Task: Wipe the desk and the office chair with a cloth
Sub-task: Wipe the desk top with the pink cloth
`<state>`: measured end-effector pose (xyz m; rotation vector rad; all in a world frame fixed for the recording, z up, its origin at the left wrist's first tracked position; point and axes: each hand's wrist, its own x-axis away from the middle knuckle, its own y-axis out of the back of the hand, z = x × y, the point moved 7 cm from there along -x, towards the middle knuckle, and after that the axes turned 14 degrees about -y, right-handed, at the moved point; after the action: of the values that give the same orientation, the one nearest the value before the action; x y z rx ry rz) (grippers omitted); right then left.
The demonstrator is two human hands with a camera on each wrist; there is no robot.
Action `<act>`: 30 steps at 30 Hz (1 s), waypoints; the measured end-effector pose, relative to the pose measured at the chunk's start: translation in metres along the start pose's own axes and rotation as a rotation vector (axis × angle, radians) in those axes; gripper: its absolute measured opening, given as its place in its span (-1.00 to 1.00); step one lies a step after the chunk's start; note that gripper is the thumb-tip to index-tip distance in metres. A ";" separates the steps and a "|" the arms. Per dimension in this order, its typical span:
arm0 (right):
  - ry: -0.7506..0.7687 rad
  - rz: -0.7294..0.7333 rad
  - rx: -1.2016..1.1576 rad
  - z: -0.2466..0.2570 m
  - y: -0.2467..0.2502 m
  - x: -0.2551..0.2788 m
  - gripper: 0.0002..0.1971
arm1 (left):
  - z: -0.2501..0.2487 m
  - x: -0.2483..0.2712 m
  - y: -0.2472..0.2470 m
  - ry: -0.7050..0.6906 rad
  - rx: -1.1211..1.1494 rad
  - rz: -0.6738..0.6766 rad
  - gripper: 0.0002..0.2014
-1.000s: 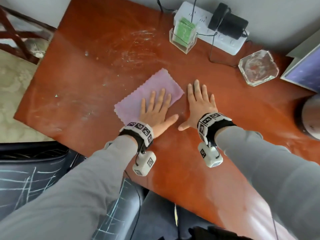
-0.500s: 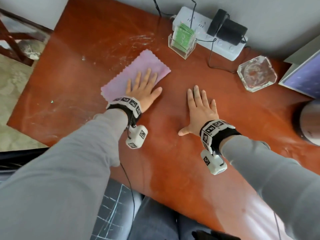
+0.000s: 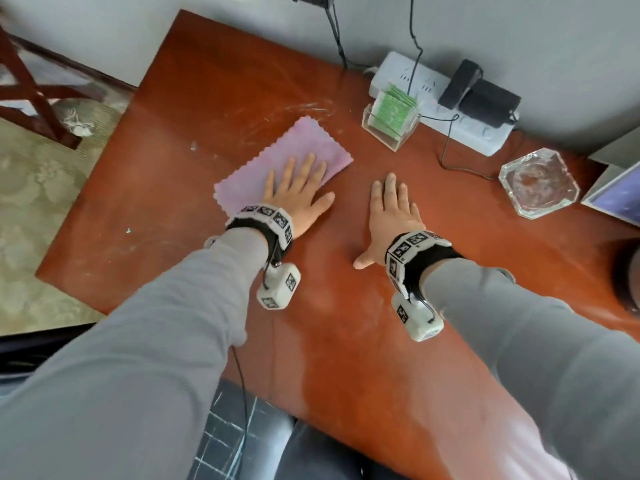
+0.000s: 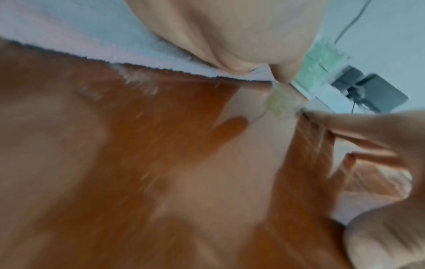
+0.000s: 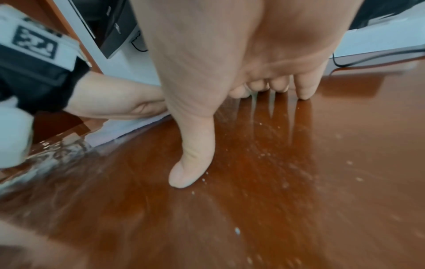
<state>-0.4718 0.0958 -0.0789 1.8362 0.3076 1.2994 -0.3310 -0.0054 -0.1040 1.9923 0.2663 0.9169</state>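
Observation:
A pink cloth point(image 3: 298, 150) with a zigzag edge lies flat on the red-brown desk point(image 3: 194, 216), toward its back middle. My left hand point(image 3: 298, 188) presses on it with straight, spread fingers, palm down. The cloth's edge point(image 4: 92, 49) shows blurred in the left wrist view. My right hand point(image 3: 391, 209) lies flat on bare wood to the right of the cloth, fingers straight and thumb out to the left; in the right wrist view its fingertips point(image 5: 303, 91) touch the dusty desk point(image 5: 299, 182). A dark office chair point(image 3: 228, 427) shows below the desk's front edge.
White smears point(image 3: 294, 110) mark the wood just beyond the cloth. At the back stand a clear holder of green cards point(image 3: 391, 119), a white power strip point(image 3: 440, 105) with a black adapter, and a glass ashtray point(image 3: 538, 183). A framed panel point(image 3: 620, 192) sits at right.
My left hand has slid the cloth away from me and to the left, toward the white smears. The right hand has stayed flat in place.

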 end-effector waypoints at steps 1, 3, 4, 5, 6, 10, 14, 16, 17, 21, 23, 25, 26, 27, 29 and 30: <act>-0.005 0.010 0.003 0.003 0.002 -0.003 0.62 | 0.002 -0.006 0.004 0.035 0.020 -0.006 -0.31; -0.011 0.027 0.006 0.009 0.008 -0.008 0.63 | -0.008 -0.008 0.002 0.036 0.024 -0.002 -0.27; -0.010 0.032 0.004 0.012 0.011 -0.010 0.62 | -0.014 -0.005 0.000 0.015 -0.007 0.001 -0.25; -0.011 0.036 0.000 0.014 0.015 -0.013 0.61 | -0.020 -0.001 -0.001 -0.018 -0.051 0.001 -0.24; -0.011 0.039 -0.003 0.017 0.019 -0.015 0.60 | -0.022 0.003 0.001 -0.051 -0.094 -0.009 -0.25; -0.008 0.055 -0.008 0.029 0.028 -0.023 0.61 | -0.015 0.008 0.034 -0.146 -0.210 -0.157 -0.32; -0.011 0.069 0.003 0.034 0.030 -0.026 0.61 | -0.006 -0.010 0.013 -0.312 -0.286 -0.002 -0.25; -0.010 0.071 0.006 0.035 0.030 -0.027 0.63 | 0.007 -0.025 0.017 -0.313 -0.346 0.009 -0.25; -0.009 0.071 0.004 0.035 0.029 -0.027 0.63 | 0.015 -0.034 0.024 -0.278 -0.333 0.003 -0.27; -0.011 0.060 -0.013 0.036 0.030 -0.026 0.65 | 0.019 -0.064 0.051 -0.139 -0.260 -0.061 -0.24; -0.013 0.055 -0.017 0.035 0.030 -0.026 0.65 | 0.009 -0.070 0.050 -0.186 -0.341 -0.053 -0.21; -0.012 0.047 -0.017 0.034 0.031 -0.025 0.64 | 0.019 -0.074 0.055 -0.197 -0.331 -0.047 -0.25; -0.012 0.045 -0.014 0.033 0.031 -0.025 0.64 | 0.032 -0.076 0.063 -0.145 -0.263 -0.066 -0.27; -0.014 0.048 -0.011 0.033 0.031 -0.025 0.65 | 0.047 -0.077 0.072 -0.060 -0.169 -0.090 -0.28; -0.027 0.054 -0.005 0.034 0.032 -0.024 0.65 | 0.067 -0.077 0.081 0.081 -0.080 -0.099 -0.26; -0.033 0.055 0.002 0.035 0.032 -0.025 0.66 | 0.065 -0.078 0.081 0.085 -0.086 -0.091 -0.23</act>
<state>-0.4606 0.0435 -0.0746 1.8775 0.2415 1.3049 -0.3538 -0.1328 -0.0985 1.8496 0.3566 0.9399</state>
